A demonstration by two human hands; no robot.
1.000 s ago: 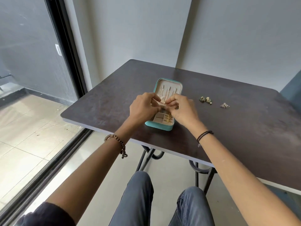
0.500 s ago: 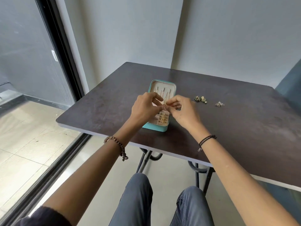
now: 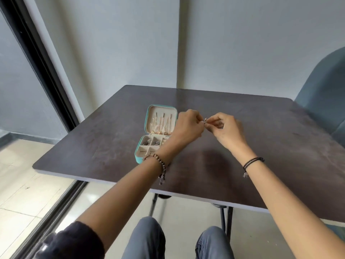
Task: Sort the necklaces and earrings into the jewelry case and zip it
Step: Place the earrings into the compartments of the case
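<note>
left hand / right hand | both pinch earring between them (right of jewelry case)

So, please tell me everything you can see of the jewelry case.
The jewelry case lies open flat on the dark table, unzipped. Outside it is teal, inside beige. The far half holds necklaces in rows above a pocket; the near half has small compartments, some with pieces. The left wrist hides its near right corner.
</note>
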